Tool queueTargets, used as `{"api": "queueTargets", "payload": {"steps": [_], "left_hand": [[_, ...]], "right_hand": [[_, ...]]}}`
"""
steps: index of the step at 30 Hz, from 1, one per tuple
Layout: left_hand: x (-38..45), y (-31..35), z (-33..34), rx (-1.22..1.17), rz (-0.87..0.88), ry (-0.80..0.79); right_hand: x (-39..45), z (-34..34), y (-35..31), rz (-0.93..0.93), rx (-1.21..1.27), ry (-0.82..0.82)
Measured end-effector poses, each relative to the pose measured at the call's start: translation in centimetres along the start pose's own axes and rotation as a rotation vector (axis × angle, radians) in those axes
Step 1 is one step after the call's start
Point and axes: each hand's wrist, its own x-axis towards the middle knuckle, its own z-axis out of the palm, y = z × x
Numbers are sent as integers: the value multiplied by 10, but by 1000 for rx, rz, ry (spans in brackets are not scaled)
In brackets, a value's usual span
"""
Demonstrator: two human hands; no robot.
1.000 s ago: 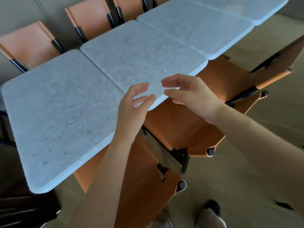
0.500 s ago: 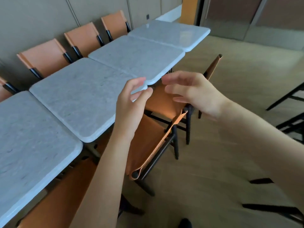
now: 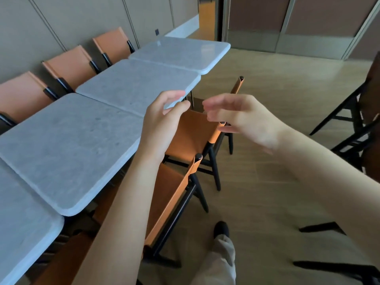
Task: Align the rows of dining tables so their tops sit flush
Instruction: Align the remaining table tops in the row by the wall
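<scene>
A row of square grey marble-look tables runs from the near left to the far middle. The nearest table [image 3: 22, 227] is cut off at the left edge; then come the second table [image 3: 67, 140], the third table [image 3: 135, 85] and the farthest table [image 3: 181, 52]. Their front edges step out of line, the farthest one jutting right. My left hand [image 3: 162, 124] hovers in front of the third table's near corner, fingers relaxed, holding nothing. My right hand [image 3: 242, 118], blurred, floats beside it over the chairs, fingers loosely extended.
Orange chairs with black frames stand along the wall [image 3: 72, 64] and are tucked in on my side [image 3: 176, 182]. Dark chair frames [image 3: 353, 120] stand at the right. Wooden floor [image 3: 267, 182] stretches to the right; my foot [image 3: 221, 229] is below.
The view has swung right along the row, bringing the far tables and the floor into sight. Both hands stay raised in front of me and hold nothing.
</scene>
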Motion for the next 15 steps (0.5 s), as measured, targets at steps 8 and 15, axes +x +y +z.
{"api": "queueTargets", "payload": {"steps": [8, 15], "left_hand": [[105, -13, 36, -2, 19, 56], [204, -21, 56, 17, -16, 70]], "right_hand": [[104, -44, 2, 1, -1, -24], [209, -68, 5, 39, -34, -92]]}}
